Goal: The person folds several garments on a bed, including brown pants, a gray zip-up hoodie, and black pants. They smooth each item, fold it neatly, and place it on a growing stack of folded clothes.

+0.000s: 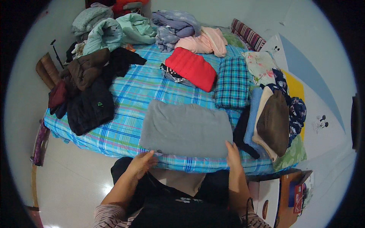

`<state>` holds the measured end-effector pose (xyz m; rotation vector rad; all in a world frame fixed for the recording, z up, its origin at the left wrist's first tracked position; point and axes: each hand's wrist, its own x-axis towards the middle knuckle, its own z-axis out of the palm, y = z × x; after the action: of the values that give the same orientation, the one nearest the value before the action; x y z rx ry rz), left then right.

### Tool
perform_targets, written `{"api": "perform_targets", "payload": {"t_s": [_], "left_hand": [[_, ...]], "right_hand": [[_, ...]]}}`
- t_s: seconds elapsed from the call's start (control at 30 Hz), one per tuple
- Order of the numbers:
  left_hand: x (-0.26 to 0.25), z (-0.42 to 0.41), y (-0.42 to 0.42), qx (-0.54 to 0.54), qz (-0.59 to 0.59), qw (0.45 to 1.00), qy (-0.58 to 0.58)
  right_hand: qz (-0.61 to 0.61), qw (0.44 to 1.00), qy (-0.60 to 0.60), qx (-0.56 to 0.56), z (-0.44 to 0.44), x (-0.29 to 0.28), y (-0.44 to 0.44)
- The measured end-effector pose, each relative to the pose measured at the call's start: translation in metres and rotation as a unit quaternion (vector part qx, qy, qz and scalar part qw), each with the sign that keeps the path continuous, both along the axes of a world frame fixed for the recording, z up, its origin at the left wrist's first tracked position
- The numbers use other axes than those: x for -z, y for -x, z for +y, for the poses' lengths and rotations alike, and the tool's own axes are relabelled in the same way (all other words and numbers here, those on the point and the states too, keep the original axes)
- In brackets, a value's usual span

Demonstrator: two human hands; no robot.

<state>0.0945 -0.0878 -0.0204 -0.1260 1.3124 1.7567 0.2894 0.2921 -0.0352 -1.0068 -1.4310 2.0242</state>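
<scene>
A folded grey garment or cloth (186, 129) lies flat near the front edge of the bed, right before me. My left hand (142, 164) is at its front left corner, thumb near the edge and fingers partly curled; whether it grips the fabric is unclear. At the front right corner, my right hand (233, 155) pinches the side edge, with the thumb against the grey fabric. Beyond it sits a folded red quilted garment (192, 68) on a small stack of patterned clothes (176, 77). A folded teal plaid cloth (232, 82) rests to the right of that.
Dark jackets (91, 108) and a brown garment (85, 68) are heaped at left. Brown (273, 125), cream and blue (253, 111) folded clothes lie at right. Rumpled bedding (137, 28) lines the far side of the bed with its blue plaid sheet (128, 99). A cabinet (268, 199) stands below right.
</scene>
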Motion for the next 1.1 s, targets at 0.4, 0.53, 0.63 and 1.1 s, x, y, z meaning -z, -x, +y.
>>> {"api": "perform_targets", "payload": {"t_s": [0.4, 0.53, 0.63, 1.1], "left_hand": [[-0.001, 0.097, -0.016, -0.114, -0.169, 0.969, -0.144], [-0.001, 0.109, 0.01, -0.12, -0.186, 0.953, -0.205], [-0.039, 0.119, 0.035, -0.141, -0.092, 0.963, -0.208], [-0.24, 0.297, 0.267, 0.008, 0.136, 0.908, -0.395]], "right_hand": [[-0.007, 0.994, 0.107, -0.027, -0.032, -0.025, -0.016], [0.012, 0.992, 0.116, -0.043, -0.035, -0.033, 0.004], [0.053, 0.997, 0.04, -0.031, -0.032, -0.069, 0.029], [0.333, 0.917, -0.221, 0.016, 0.112, -0.217, 0.243]]}}
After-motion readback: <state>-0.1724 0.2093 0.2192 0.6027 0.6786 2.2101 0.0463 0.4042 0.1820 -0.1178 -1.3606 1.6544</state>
